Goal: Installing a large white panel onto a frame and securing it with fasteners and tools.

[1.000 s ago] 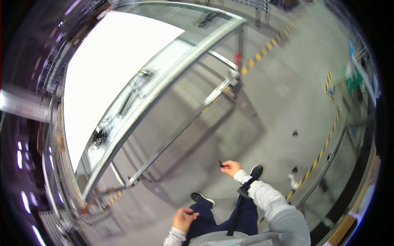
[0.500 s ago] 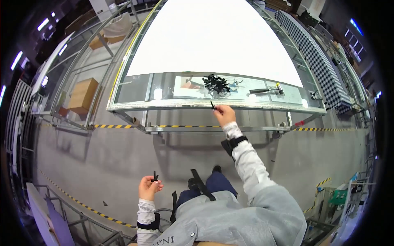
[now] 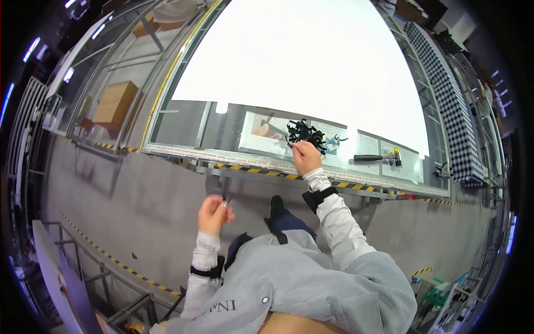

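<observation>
1. Facing the counter (image 3: 211, 157) almost front on now, after standing turned partly away from it a second ago, and coming closer to its front edge than half a second ago.

2. Reaching over that edge with the right hand (image 3: 306, 158), shifting from just short of the pile of black strips (image 3: 306, 132) to its near left side, and touching or almost touching it with the fingertips.

3. Keeping the right fingers narrow, thumb close to forefinger, with a bit of black showing at the tips; not being able to tell whether pinching a loose strip or only meeting the pile.

4. Raising the left hand (image 3: 213, 216) toward the counter while stopping short of it, well apart from the pile; curling its fingers in narrow around a small dark piece (image 3: 227, 200), mostly hidden, so not revealing its shape.

5. Leaving the pile lying on the glass, between the white sheet (image 3: 306, 55) and the front edge, with the hammer (image 3: 374, 158) lying off to the right; seeing no change in this layout since half a second ago.

6. Judging from this, finishing the approach on the right side and working at the pile itself, while holding the left piece off the counter; not showing clearly whether adding to the pile or picking from it.
</observation>
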`<action>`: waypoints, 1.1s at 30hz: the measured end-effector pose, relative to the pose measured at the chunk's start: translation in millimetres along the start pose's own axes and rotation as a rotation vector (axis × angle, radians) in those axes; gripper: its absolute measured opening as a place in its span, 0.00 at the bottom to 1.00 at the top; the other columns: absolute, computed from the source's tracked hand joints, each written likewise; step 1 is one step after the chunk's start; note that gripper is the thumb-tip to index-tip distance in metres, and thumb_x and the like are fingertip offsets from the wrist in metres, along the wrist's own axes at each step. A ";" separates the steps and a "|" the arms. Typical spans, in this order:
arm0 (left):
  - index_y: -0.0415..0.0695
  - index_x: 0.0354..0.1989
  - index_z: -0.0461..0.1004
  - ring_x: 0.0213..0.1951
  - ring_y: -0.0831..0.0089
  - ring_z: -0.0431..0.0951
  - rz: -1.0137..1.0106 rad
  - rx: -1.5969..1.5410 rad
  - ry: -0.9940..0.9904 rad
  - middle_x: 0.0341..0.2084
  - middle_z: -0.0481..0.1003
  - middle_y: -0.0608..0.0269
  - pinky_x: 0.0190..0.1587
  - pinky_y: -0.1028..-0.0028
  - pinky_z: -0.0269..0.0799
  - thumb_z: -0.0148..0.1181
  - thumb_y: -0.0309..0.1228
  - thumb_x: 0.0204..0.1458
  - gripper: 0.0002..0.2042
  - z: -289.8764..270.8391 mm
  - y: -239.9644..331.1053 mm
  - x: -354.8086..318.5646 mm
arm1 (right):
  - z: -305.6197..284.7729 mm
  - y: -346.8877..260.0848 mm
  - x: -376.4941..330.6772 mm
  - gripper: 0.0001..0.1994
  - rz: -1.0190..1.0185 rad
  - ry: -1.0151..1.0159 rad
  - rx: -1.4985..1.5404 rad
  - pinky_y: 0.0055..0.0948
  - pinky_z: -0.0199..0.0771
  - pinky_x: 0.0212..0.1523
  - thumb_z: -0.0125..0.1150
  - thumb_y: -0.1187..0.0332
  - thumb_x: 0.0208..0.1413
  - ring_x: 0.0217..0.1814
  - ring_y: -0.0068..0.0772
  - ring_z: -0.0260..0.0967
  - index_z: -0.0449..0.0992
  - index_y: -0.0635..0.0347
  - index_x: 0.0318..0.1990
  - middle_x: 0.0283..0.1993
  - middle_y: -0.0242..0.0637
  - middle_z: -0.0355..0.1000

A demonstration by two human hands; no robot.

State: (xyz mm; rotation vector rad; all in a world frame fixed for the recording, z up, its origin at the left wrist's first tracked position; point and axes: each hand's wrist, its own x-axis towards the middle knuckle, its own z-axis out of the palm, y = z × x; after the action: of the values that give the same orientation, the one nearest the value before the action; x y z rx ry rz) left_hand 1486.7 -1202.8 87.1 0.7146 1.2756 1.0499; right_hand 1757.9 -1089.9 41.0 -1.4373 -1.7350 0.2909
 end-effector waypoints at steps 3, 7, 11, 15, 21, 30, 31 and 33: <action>0.41 0.31 0.60 0.19 0.74 0.70 -0.017 0.000 -0.076 0.19 0.67 0.61 0.19 0.81 0.66 0.45 0.22 0.45 0.05 40.6 14.3 68.2 | -8.9 -6.9 7.8 0.04 0.081 0.069 0.208 0.21 0.64 0.22 0.52 0.75 0.40 0.25 0.30 0.65 0.71 0.63 0.25 0.25 0.38 0.66; 0.41 0.32 0.60 0.23 0.74 0.71 0.013 0.100 -0.185 0.22 0.68 0.60 0.22 0.80 0.66 0.43 0.21 0.44 0.06 74.9 10.6 135.4 | -15.8 -12.1 11.2 0.03 0.195 0.071 0.267 0.20 0.64 0.22 0.56 0.74 0.37 0.23 0.27 0.65 0.71 0.64 0.22 0.23 0.37 0.67; 0.42 0.32 0.61 0.25 0.76 0.70 0.014 0.168 -0.265 0.24 0.67 0.62 0.24 0.82 0.66 0.38 0.19 0.44 0.08 99.2 5.5 171.4 | -22.6 -11.7 10.0 0.04 0.465 0.130 0.378 0.17 0.65 0.24 0.58 0.76 0.34 0.23 0.22 0.65 0.71 0.64 0.22 0.23 0.34 0.67; 0.42 0.31 0.67 0.25 0.66 0.67 0.530 0.779 -0.264 0.22 0.67 0.58 0.29 0.73 0.62 0.45 0.26 0.41 0.08 89.9 -13.4 198.3 | -21.9 -13.1 13.1 0.05 0.613 0.247 0.533 0.17 0.65 0.25 0.58 0.76 0.34 0.24 0.21 0.65 0.71 0.64 0.23 0.23 0.34 0.68; 0.43 0.40 0.63 0.37 0.61 0.60 0.813 0.997 -0.316 0.32 0.60 0.54 0.39 0.69 0.55 0.52 0.31 0.39 0.16 121.6 23.1 166.3 | -22.3 -27.2 4.3 0.06 0.717 0.373 0.563 0.16 0.63 0.24 0.56 0.77 0.36 0.23 0.16 0.61 0.65 0.62 0.23 0.22 0.29 0.64; 0.37 0.36 0.61 0.16 0.78 0.67 -0.174 0.367 -0.981 0.17 0.68 0.59 0.18 0.82 0.64 0.42 0.22 0.46 0.08 179.2 25.9 150.3 | -66.9 -10.4 -14.3 0.12 0.732 0.194 0.945 0.19 0.65 0.33 0.56 0.76 0.39 0.34 0.20 0.62 0.65 0.62 0.34 0.33 0.35 0.65; 0.37 0.35 0.62 0.15 0.79 0.67 -0.134 0.384 -0.997 0.17 0.68 0.59 0.18 0.82 0.64 0.42 0.22 0.46 0.07 184.5 28.6 151.2 | -101.4 7.1 -18.0 0.16 0.784 0.159 0.563 0.20 0.64 0.35 0.57 0.73 0.38 0.35 0.19 0.62 0.66 0.60 0.38 0.35 0.32 0.66; 0.37 0.33 0.62 0.16 0.79 0.67 -0.136 0.435 -0.911 0.15 0.67 0.60 0.18 0.83 0.64 0.43 0.23 0.46 0.06 198.1 33.2 150.1 | -179.1 79.7 -42.7 0.16 0.824 0.471 0.321 0.19 0.64 0.33 0.58 0.71 0.37 0.33 0.18 0.62 0.67 0.55 0.39 0.38 0.30 0.64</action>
State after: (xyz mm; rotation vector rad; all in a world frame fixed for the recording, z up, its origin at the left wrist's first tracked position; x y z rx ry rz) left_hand 1667.2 -1028.9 93.6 1.2324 0.7191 0.2351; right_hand 1941.3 -1160.7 81.1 -1.7341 -0.6287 0.5759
